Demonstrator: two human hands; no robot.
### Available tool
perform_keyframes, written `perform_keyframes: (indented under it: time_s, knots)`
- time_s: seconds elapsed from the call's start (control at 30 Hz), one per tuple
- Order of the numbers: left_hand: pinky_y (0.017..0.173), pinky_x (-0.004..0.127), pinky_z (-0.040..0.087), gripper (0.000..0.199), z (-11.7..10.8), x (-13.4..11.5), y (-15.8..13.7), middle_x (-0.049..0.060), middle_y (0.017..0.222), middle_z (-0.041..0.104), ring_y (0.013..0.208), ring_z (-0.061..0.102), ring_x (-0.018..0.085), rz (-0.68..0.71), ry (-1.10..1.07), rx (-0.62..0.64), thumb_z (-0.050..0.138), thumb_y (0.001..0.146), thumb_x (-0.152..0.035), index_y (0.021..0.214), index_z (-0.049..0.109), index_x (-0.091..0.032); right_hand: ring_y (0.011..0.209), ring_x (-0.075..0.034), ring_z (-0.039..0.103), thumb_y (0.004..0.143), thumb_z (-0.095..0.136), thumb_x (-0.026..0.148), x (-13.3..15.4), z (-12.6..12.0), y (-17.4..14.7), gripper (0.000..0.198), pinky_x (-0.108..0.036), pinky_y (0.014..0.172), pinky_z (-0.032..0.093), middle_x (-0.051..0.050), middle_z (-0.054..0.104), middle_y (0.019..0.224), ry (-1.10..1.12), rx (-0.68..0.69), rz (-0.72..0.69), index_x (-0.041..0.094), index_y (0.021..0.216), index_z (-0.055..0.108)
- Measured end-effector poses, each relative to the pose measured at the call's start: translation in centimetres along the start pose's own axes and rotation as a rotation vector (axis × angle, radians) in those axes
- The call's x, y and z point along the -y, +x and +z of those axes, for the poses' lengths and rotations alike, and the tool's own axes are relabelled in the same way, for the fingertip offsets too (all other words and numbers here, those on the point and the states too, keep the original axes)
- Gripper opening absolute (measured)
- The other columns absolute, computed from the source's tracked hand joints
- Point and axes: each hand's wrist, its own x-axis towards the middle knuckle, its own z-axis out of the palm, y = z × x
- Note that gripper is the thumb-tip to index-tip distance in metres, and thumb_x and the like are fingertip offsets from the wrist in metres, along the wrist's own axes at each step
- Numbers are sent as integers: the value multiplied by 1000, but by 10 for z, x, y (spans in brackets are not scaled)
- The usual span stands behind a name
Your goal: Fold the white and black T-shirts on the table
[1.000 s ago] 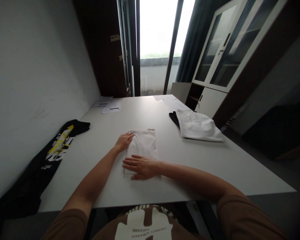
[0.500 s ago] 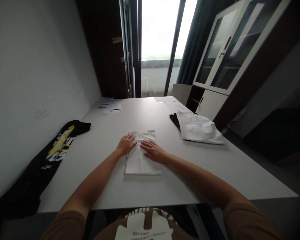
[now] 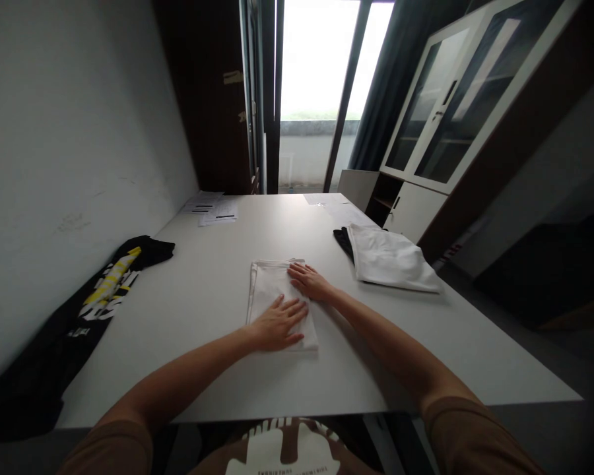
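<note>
A white cloth garment point(image 3: 270, 280), folded into a neat rectangle, lies on the white table point(image 3: 202, 376) in front of me. My left hand point(image 3: 280, 323) rests flat on its near half, fingers spread and pointing right. Higher up, my right hand point(image 3: 311, 282) lies on the far right edge of the cloth with its fingers stretched out. Neither hand grips anything. Parts of the cloth's near and right side are covered by my hands.
To the right lies a folded white garment point(image 3: 393, 260) over a black one point(image 3: 344, 239). A black garment with yellow and white print point(image 3: 106, 290) hangs over the table's left side by the wall. Paper sheets point(image 3: 218, 212) lie at the far left, near a dark cabinet point(image 3: 202, 99).
My left hand has moved from the cloth's far left edge toward me and rightward onto its near half. My right hand has shifted slightly away from me, to the far right edge.
</note>
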Motion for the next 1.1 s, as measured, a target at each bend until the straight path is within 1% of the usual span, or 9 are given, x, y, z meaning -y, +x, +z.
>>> perform_keyframes:
  time_s: [0.13, 0.37, 0.47, 0.53, 0.63, 0.73, 0.83, 0.93, 1.1]
  knots:
    - [129, 51, 7, 73, -8, -18, -6, 11, 167, 33, 156, 24, 28, 196, -70, 79, 43, 103, -57, 163, 28, -19, 155, -24, 27, 108, 32, 49, 9, 6, 13, 54, -46, 128, 21, -3, 33, 165, 60, 40, -153, 30, 157, 45]
    - [129, 52, 4, 68, -17, -25, -11, 4, 168, 31, 158, 18, 27, 291, -90, 160, 39, 105, -56, 164, 26, -24, 157, -25, 20, 108, 25, 54, -23, 2, 34, 62, -49, 128, 16, -5, 26, 168, -29, 106, 73, 27, 162, 35]
    - [130, 50, 3, 69, -21, -28, -13, 4, 168, 31, 158, 19, 26, 318, -101, 167, 38, 106, -56, 165, 25, -23, 156, -25, 21, 108, 25, 54, -20, -5, 37, 62, -50, 128, 16, -7, 29, 166, -62, 100, 109, 25, 162, 36]
    - [130, 50, 3, 69, -23, -30, -14, 5, 167, 32, 158, 21, 26, 326, -107, 166, 38, 106, -56, 165, 25, -22, 156, -25, 22, 108, 26, 54, -6, -8, 38, 62, -49, 128, 15, -8, 31, 166, -58, 76, 61, 24, 161, 37]
    - [130, 50, 5, 71, -22, -30, -14, 7, 167, 34, 157, 23, 26, 330, -115, 155, 40, 105, -57, 165, 25, -21, 156, -24, 23, 109, 28, 53, 30, -6, 38, 59, -49, 128, 16, -7, 32, 165, 14, 73, -123, 25, 160, 39]
    - [130, 48, 7, 73, -20, -29, -14, 8, 166, 35, 157, 23, 27, 327, -126, 140, 44, 104, -56, 164, 26, -19, 156, -21, 23, 109, 36, 51, 69, 2, 39, 56, -45, 129, 15, -3, 30, 166, 88, 136, -327, 29, 160, 39]
    - [130, 46, 5, 75, -18, -28, -14, 9, 166, 36, 157, 22, 28, 316, -137, 139, 47, 102, -56, 164, 28, -18, 156, -19, 24, 107, 43, 47, 91, 8, 44, 55, -43, 130, 13, -1, 27, 167, 94, 180, -423, 32, 160, 38]
    - [130, 46, 5, 76, -17, -27, -14, 9, 166, 35, 157, 23, 28, 309, -147, 151, 48, 102, -57, 164, 27, -19, 155, -21, 25, 107, 43, 43, 88, 10, 55, 55, -44, 129, 16, -2, 29, 166, 87, 161, -423, 30, 160, 38]
    - [130, 48, 7, 74, -19, -28, -13, 9, 166, 35, 157, 24, 28, 308, -148, 157, 46, 102, -57, 163, 28, -20, 155, -22, 25, 107, 40, 47, 55, 13, 77, 58, -41, 129, 17, -3, 28, 166, 62, 127, -356, 26, 161, 37]
